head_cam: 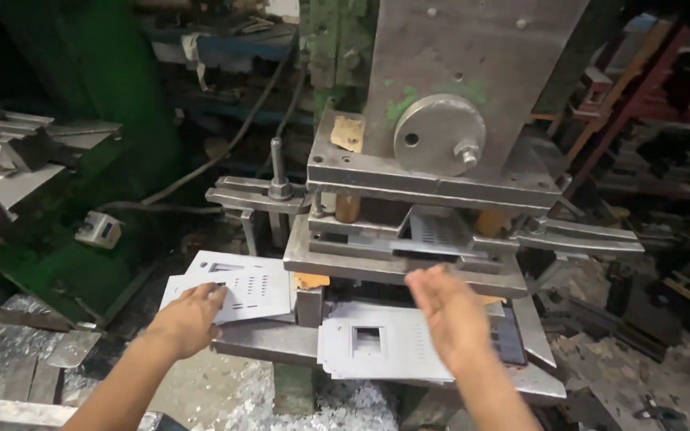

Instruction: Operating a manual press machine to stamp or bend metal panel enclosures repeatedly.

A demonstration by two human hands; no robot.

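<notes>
Reaching hands: both bare hands stretch toward a metal press in the middle of the frame.
Left hand: the left hand [189,318], lower left of centre, lies with its fingers flat on a stack of punched sheets [237,286]; fingers rest on top, not curled round anything.
Right hand: the right hand [449,311], lower right of centre, is spread open with fingers extended, holding nothing, hovering just above the flat sheet [377,342].
Stack of punched sheets: pale grey plates with a rectangular cut-out and rows of small slots, left of the press bed, fanned slightly.
Flat sheet: pale grey, with a square window and rows of small holes, lying on the lower plate at bottom centre, partly under the right hand.
Press: grey steel die block [425,231] at centre, a perforated piece visible in its gap; a round metal disc [439,134] on the upright above it.
Labels and tags: a small tan, ragged-edged tag [348,132] sits on the upper die plate, centre top; green paint smears beside the disc.
Switch box: a small pale box [97,230] with a cable, at middle left.
Floor: silvery metal scrap [345,403] at the bottom edge.
</notes>
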